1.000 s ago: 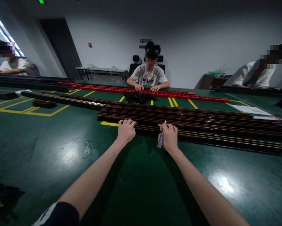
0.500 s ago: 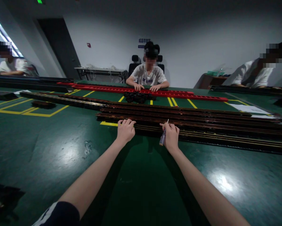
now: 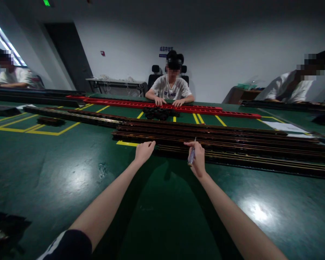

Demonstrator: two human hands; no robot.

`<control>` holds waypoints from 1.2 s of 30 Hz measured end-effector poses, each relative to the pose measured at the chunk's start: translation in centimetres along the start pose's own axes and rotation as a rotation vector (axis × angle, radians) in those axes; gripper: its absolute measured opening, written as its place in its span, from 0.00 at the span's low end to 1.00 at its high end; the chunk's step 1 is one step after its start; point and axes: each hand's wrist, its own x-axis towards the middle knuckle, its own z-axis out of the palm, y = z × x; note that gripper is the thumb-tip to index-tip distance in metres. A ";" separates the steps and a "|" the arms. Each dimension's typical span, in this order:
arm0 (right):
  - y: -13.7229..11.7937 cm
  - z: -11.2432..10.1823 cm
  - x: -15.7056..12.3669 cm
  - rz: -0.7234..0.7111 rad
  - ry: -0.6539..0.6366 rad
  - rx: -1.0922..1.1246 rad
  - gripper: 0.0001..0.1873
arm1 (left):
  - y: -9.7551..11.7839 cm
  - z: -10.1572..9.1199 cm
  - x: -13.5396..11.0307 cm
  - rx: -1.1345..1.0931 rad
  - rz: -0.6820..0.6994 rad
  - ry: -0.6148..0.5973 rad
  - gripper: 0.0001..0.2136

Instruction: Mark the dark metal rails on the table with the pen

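My right hand [image 3: 198, 159] is closed around a screwdriver [image 3: 191, 156] with a translucent purple handle, its thin metal tip pointing up and away from me. That hand is against the nearest long dark rail [image 3: 260, 162], its index finger reaching left over it. My left hand [image 3: 144, 152] is at the left end of the same rail, fingers curled and mostly hidden, thumb side toward the rail; it appears to grip that end. Just beyond lie several more long dark rails [image 3: 232, 139] with reddish and gold edges, side by side.
Across the green table [image 3: 78, 202], a person [image 3: 170, 86] has both hands on red slotted strips [image 3: 232, 113], near a heap of black parts [image 3: 159, 113]. Two more people sit at the left and right. Dark parts [image 3: 5, 231] lie at the lower left; white paper [image 3: 284, 126] lies right.
My left fingers have curled in and no longer show spread over the rail. The screwdriver handle has shifted slightly right and stands more upright in my right hand.
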 end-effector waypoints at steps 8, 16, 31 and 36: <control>-3.2 -0.4 0.1 0.261 0.008 0.371 0.21 | 0.0 0.6 0.6 -0.060 -0.042 -0.091 0.23; -4.6 1.3 1.2 0.275 -0.194 0.393 0.22 | 0.0 1.0 0.4 -0.028 0.060 -0.087 0.23; -6.2 5.1 0.9 0.393 -0.167 0.598 0.18 | -0.1 1.1 0.6 0.022 0.085 -0.098 0.20; -6.2 5.0 0.6 0.328 -0.198 0.568 0.20 | -0.1 1.0 0.6 0.038 0.100 -0.108 0.17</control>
